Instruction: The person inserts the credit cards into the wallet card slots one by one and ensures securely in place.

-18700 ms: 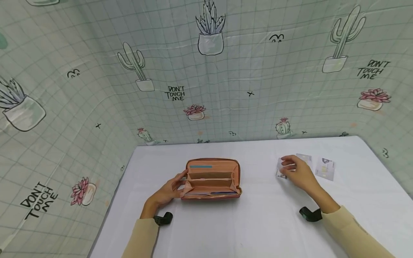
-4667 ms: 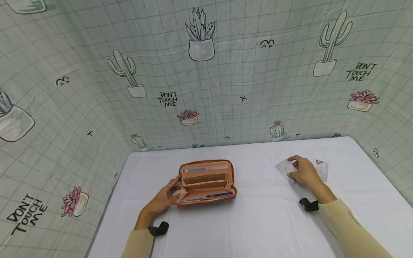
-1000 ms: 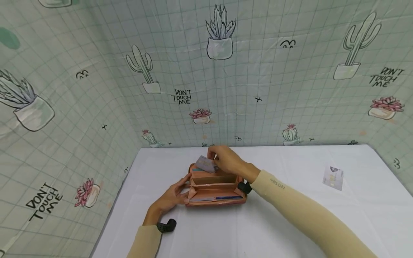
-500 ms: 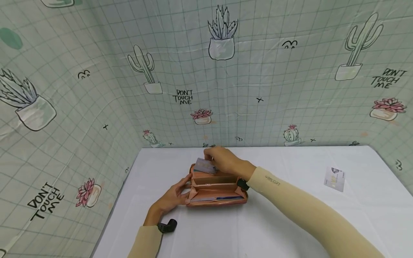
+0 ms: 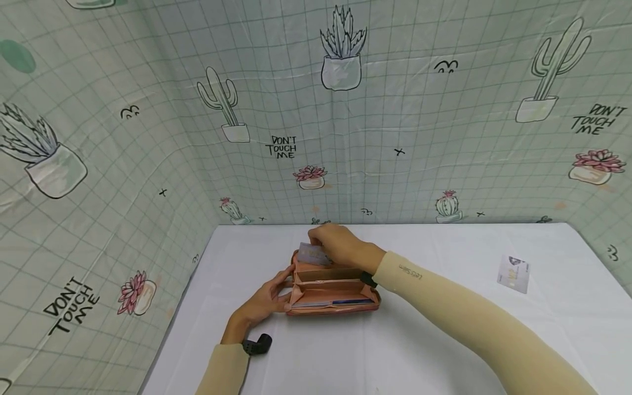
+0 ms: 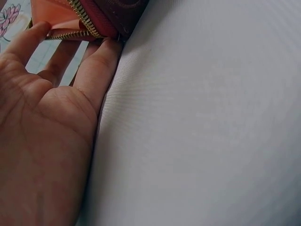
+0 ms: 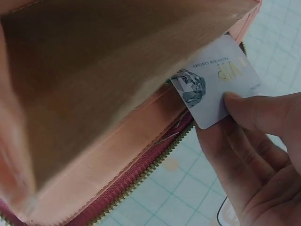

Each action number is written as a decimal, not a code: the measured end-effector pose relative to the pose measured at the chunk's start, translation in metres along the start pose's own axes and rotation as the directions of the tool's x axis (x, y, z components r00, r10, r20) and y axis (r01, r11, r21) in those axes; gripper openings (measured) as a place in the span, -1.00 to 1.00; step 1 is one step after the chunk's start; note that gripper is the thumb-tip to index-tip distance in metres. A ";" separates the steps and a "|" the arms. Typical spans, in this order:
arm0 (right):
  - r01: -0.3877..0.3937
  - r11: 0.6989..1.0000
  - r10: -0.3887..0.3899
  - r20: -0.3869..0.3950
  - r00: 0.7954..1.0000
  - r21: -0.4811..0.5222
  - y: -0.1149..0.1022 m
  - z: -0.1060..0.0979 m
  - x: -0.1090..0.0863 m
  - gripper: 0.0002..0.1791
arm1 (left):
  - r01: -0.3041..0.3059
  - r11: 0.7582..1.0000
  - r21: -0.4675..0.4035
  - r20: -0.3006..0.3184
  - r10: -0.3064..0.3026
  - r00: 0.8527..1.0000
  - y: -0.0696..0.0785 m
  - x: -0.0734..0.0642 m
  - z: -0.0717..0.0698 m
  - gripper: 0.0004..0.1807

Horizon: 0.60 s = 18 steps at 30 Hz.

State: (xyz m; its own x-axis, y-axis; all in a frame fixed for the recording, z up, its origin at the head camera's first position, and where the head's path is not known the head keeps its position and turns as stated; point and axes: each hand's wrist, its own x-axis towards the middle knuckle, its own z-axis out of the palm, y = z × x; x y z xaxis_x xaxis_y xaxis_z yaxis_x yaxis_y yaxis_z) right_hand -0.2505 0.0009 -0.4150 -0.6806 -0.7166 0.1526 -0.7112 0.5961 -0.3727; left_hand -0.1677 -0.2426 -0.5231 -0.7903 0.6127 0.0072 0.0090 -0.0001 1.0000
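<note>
An orange-lined zip wallet lies unfolded on the table. My left hand holds its left end; in the left wrist view the fingertips touch the zipper edges at the corner. A grey-white VIP card is pinched between the thumb and fingers of my right hand. In the right wrist view, part of that card is hidden behind the wallet's brown divider, at the pocket of the far flap.
Another VIP card lies flat on the right of the white table. Cards show in the wallet's near pockets. A patterned cloth rises behind and at both sides.
Over the last second the card has gone lower into the far flap, my right hand shifting slightly left. Earlier, this hand was picking cards up at the right. My left hand stays on the wallet.
</note>
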 end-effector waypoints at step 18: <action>0.005 1.000 -0.005 0.096 0.995 0.005 -0.006 -0.007 0.006 -0.76 | -0.001 1.000 0.006 0.010 0.001 1.000 -0.001 0.001 -0.002 -0.02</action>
State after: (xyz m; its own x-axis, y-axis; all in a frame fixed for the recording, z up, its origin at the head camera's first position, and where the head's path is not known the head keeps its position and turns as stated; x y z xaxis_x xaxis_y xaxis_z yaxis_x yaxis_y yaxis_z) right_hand -0.2518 -0.0044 -0.4052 -0.6566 -0.7514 0.0658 -0.7137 0.5907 -0.3765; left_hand -0.1701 -0.2439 -0.5244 -0.7840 0.6207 0.0080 0.0137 0.0044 0.9999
